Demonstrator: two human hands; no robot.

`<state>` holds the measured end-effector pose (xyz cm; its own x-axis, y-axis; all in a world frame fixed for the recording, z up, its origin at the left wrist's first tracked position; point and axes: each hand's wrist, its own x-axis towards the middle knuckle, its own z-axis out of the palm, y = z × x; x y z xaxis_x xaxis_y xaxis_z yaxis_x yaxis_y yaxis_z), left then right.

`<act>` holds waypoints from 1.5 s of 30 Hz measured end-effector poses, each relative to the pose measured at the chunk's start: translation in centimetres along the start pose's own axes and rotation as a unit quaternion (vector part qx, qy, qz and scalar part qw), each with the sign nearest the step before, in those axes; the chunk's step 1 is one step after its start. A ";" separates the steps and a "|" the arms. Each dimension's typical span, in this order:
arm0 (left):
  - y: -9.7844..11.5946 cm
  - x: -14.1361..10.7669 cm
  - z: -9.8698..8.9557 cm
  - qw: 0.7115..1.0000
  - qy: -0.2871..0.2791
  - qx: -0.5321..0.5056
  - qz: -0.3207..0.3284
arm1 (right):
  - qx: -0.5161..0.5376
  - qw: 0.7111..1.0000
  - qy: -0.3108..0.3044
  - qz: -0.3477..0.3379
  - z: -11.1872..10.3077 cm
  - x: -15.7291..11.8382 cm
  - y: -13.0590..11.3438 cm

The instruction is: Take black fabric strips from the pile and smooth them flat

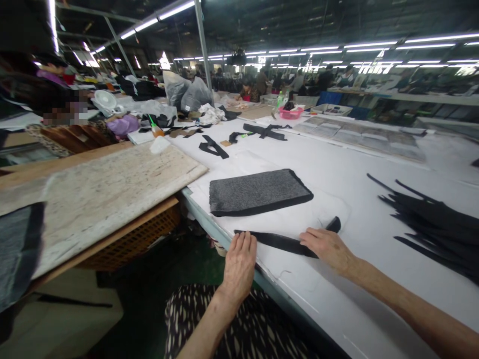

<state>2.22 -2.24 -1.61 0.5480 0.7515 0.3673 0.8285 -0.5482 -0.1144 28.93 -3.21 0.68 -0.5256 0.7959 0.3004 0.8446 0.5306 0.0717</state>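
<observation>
A narrow black fabric strip (279,241) lies along the near edge of the white table. My left hand (240,262) has its fingers together on the strip's left end, at the table edge. Farther right, my right hand (327,248) grips the same strip, and its thumb is mostly hidden. Beyond that hand the strip's right end (333,224) sticks out. Just behind the strip rests a flat grey textured fabric piece (258,192) with black edging along its front and right sides.
Several black strips (434,219) are heaped at the right. Black scraps (214,147) and a pink basket (291,112) are farther back. A pale board (93,184) adjoins at left, with another grey piece (17,249) on it. A person (56,99) is at far left.
</observation>
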 end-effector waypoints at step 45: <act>-0.2 -0.7 -1.3 0.999 -0.013 0.045 -0.001 | 0.016 0.999 -0.044 0.005 1.2 7.3 -4.7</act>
<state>1.53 -3.20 -0.61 0.5475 0.7628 0.3441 0.8364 -0.5120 -0.1958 21.04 0.48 1.39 -0.5249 0.8234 0.2156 0.8471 0.5301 0.0377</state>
